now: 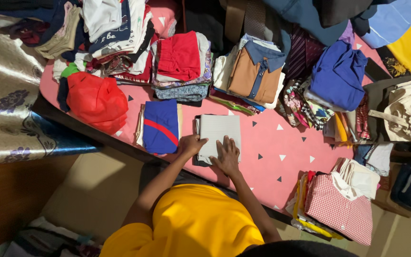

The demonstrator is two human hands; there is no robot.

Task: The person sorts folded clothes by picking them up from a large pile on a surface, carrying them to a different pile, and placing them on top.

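A folded grey-white garment lies on the pink bed sheet near the bed's front edge. My left hand rests on its near left corner, fingers curled. My right hand lies flat on its near right part, fingers spread. To the left sits a folded blue garment with a red stripe. Neither hand lifts anything.
Stacks of folded clothes line the back: a red-topped pile, a brown and blue shirt pile, a blue garment. A red bundle lies at left. A red-checked shirt pile sits at right. A patterned blanket hangs at far left.
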